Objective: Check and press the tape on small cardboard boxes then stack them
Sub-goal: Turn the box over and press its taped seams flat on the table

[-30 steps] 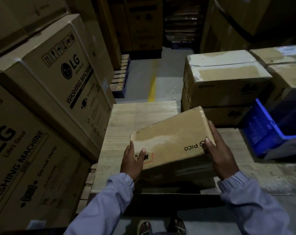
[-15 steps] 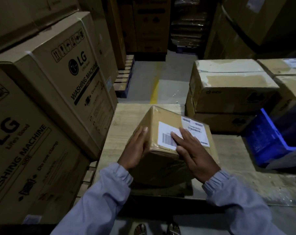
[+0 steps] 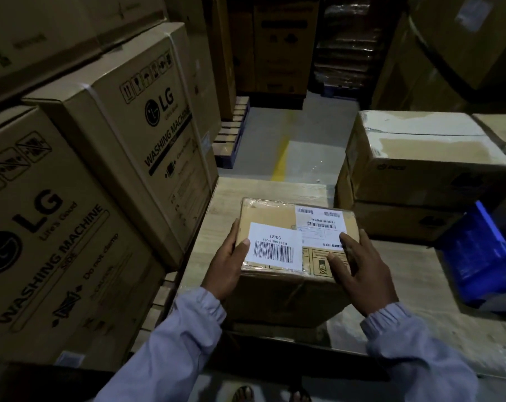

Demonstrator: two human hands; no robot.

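Cardboard box [image 3: 270, 211] sits between washing-machine cartons [image 3: 136, 134] (left) and blue crate [image 3: 478, 256].

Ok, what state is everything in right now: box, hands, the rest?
Box: taped shut, labels up, on the wooden platform.
Left hand: grips the box's left edge, thumb on top.
Right hand: holds the box's right edge, fingers spread on top.
Blue crate: on the platform at right, apart from the box.
Stacked cartons: taped shut, one on another.
Washing machine cartons: closed, stacked at left.
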